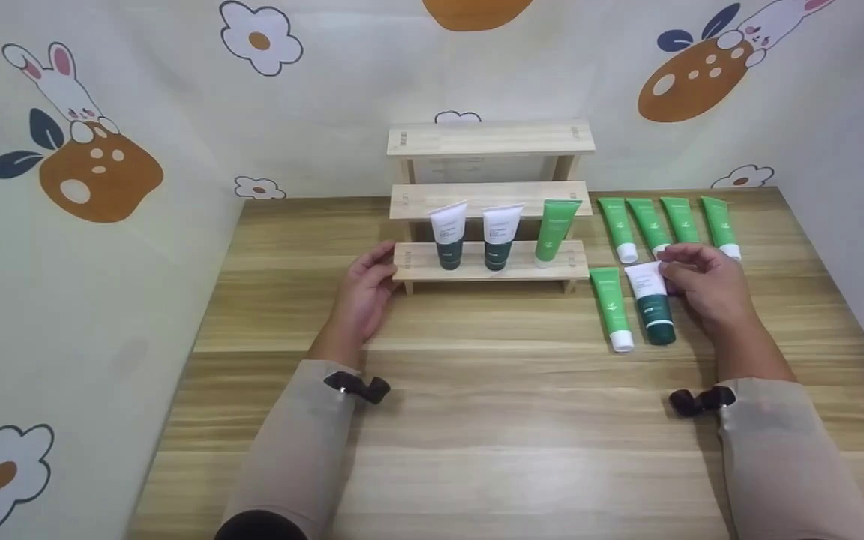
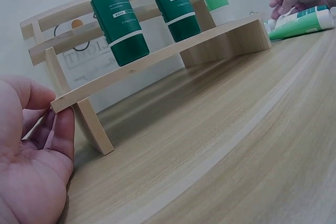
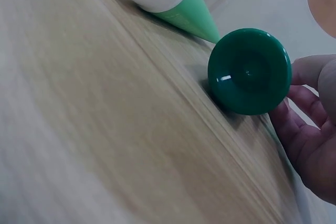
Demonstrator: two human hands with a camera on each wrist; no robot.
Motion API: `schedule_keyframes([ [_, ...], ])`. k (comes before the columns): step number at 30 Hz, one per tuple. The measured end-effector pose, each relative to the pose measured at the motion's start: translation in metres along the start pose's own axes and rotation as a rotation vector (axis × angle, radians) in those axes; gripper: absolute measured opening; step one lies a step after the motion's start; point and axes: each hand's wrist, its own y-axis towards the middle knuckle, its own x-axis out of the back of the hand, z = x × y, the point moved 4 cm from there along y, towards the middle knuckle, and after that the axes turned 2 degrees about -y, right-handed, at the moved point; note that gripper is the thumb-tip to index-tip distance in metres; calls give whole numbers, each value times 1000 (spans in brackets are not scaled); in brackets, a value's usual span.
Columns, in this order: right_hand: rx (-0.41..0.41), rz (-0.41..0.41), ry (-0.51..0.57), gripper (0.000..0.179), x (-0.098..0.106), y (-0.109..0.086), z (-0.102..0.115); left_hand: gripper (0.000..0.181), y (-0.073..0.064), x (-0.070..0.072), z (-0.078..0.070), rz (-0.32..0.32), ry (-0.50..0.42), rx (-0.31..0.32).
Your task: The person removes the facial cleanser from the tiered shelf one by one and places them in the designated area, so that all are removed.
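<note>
My left hand [image 1: 366,292] pinches the left end of the lowest board of a three-step wooden display rack [image 1: 492,271], thumb and fingers at its corner in the left wrist view. Two white and dark-green squeeze tubes [image 1: 448,236] [image 1: 502,236] and a green tube [image 1: 556,231] stand upright, cap down, on that board. At the right, my right hand [image 1: 713,289] holds the crimped white end of another white and dark-green tube [image 1: 651,304], its cap towards me. In the right wrist view the round green cap [image 3: 249,72] hides most of that tube.
Beside the held tube lies a green tube [image 1: 612,309] with a white cap. Several more green tubes [image 1: 679,219] lie in a row behind, one cap partly behind my right hand. The wooden table [image 1: 522,427] meets a patterned backdrop [image 1: 342,105] at the back and sides.
</note>
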Motion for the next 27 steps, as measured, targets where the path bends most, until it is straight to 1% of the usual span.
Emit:
schedule_keyframes([
  [6, -41, -42, -180, 35, 0, 0, 0, 57, 0, 1, 0, -12, -4, 2],
  [9, -53, -54, -207, 36, 0, -1, 0, 57, 1, 1, 1, -14, -14, 5],
  [12, -67, -56, -194, 36, 0, -1, 1, 57, 2, 2, 1, -12, -19, 10],
  [15, -84, -57, -159, 36, 0, -2, 3, 57, 1, 2, 0, -7, -14, 12],
  [19, -91, -75, -64, 34, -2, -3, 6, 57, 0, 2, -1, -1, 6, 16],
  [24, -65, -129, 85, 30, -5, -4, 8, 57, 0, 2, -1, -7, 11, 14],
  [27, -58, -170, 151, 29, -7, -5, 9, 57, 1, 1, 0, -13, 10, 9],
])
